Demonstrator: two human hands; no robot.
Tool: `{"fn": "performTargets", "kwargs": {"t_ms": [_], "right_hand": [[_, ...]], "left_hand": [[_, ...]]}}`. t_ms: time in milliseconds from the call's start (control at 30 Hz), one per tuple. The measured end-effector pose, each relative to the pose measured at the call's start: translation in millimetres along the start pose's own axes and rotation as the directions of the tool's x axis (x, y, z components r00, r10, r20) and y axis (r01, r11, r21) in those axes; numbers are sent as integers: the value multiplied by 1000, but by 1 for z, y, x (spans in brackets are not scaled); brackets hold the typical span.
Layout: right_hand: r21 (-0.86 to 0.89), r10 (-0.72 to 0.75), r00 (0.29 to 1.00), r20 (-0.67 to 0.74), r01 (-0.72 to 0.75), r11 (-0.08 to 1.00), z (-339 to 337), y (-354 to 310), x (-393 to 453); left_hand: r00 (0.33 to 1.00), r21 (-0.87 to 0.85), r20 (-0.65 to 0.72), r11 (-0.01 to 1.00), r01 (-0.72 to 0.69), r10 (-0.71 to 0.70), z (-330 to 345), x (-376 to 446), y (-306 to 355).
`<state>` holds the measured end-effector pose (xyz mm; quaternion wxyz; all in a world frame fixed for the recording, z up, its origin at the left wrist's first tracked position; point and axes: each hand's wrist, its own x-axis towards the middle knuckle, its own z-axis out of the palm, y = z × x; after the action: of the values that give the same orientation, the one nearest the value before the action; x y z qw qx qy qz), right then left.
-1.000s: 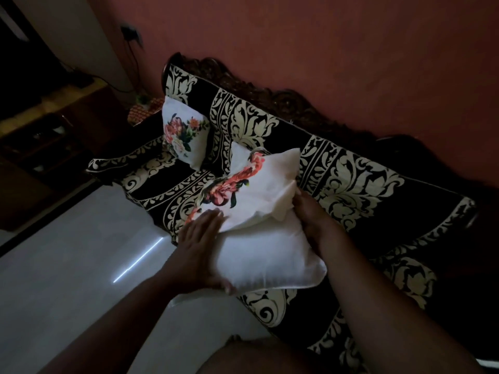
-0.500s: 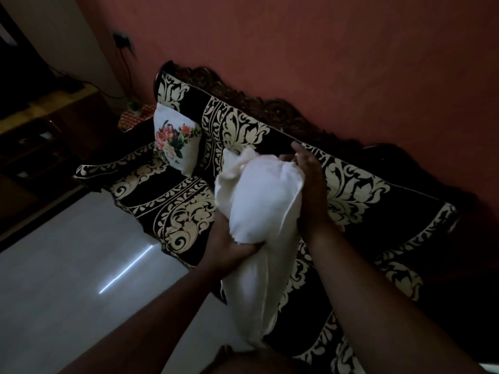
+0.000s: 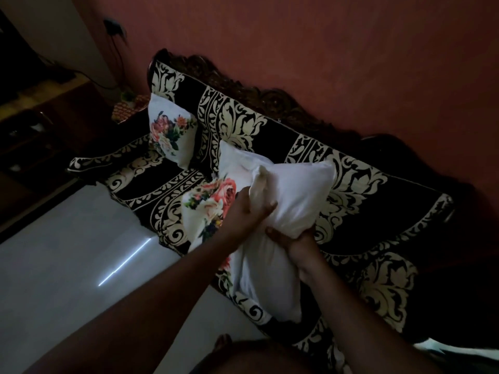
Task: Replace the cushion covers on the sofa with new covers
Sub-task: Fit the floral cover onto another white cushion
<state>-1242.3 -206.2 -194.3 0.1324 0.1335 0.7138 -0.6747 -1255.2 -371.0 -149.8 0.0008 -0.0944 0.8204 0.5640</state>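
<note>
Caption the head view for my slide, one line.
Both hands, left hand and right hand, grip a white cushion over the patterned sofa, floral cover beneath.

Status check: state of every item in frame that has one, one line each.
left hand: grips the white cushion's upper part
right hand: grips the cushion from below
white cushion: lifted, bunched between both hands, no printed cover on it
floral cover: crumpled on the seat beside the cushion
second floral cushion: covered, upright against the sofa back
sofa: draped in a black-and-cream throw
</note>
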Motion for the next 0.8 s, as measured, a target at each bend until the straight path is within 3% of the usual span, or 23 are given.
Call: {"fn": "performTargets", "kwargs": {"t_ms": [100,167,233,300,367,567,667,733,800], "right_hand": [[108,87,996,10,-87,990,-10,-6,3],[100,72,997,-17,-70,992,-6,-5,1],[9,4,999,-44,-3,1000,1,-1,-4],[-54,-46,998,-46,43,998,4,7,-9],[-85,-63,998,-23,61,995,1,12,-11],[-79,61,956,287,-39,996,-12,-21,-3],[-4,-21,994,108,22,1000,-1,-46,0],[-94,-101,995,-27,98,991,8,-52,-2],[-214,-166,986,-31,156,964,13,-55,-9]], "left_hand": [[997,123,10,989,-81,80,-13,13,13],[998,210,-37,977,-32,41,-23,20,21],[986,144,-135,983,117,-98,-37,27,28],[931,9,-269,966,257,-246,-53,35,30],[909,-37,-318,961,273,-270,-66,44,29],[985,106,-132,986,129,-115,-56,35,37],[994,80,-105,996,-25,33,-46,24,35],[988,45,-130,996,-82,87,-50,26,37],[979,-30,-198,997,-65,58,-59,32,45]]}}
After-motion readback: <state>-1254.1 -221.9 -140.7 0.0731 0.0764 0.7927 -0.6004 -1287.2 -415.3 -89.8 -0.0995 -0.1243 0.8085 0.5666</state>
